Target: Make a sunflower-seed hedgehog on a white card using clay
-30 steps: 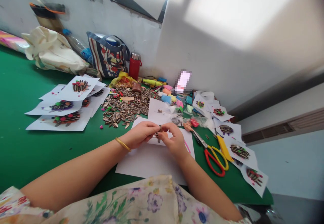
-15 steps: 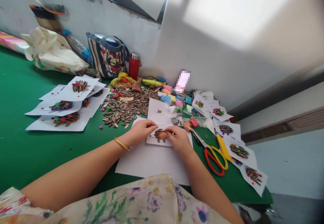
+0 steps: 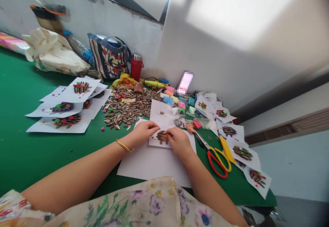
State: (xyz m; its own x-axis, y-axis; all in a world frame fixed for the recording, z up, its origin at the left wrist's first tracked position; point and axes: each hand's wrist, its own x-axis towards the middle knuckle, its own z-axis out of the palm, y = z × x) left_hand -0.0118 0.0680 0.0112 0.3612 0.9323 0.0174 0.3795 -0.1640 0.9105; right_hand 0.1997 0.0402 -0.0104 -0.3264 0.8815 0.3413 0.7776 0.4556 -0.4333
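Observation:
A small white sheet of paper [image 3: 154, 144] bears a hedgehog figure [image 3: 161, 136] with an orange-brown body, dark feet and striped sunflower seeds on its back. My left hand [image 3: 144, 133] is closed in a pinch, its fingertips at the figure's upper left. On the other side, my right hand [image 3: 180, 141] pinches with thumb and forefinger at the figure's right side, covering part of the body. What lies between the fingertips of either hand is too small or hidden. Larger white sheets [image 3: 154, 165] lie beneath.
Beyond my hands spreads a pile of sunflower seeds [image 3: 128, 109]. Red-and-yellow scissors [image 3: 216, 155] lie at the right. Finished hedgehog pictures rest left [image 3: 68, 121] and right [image 3: 243, 153]. Coloured clay packs [image 3: 168, 100], a red bottle [image 3: 136, 67] and a striped bag [image 3: 109, 57] stand behind.
My right hand has shifted slightly left, its fingertips now covering more of the hedgehog's right side. My left hand stays in place.

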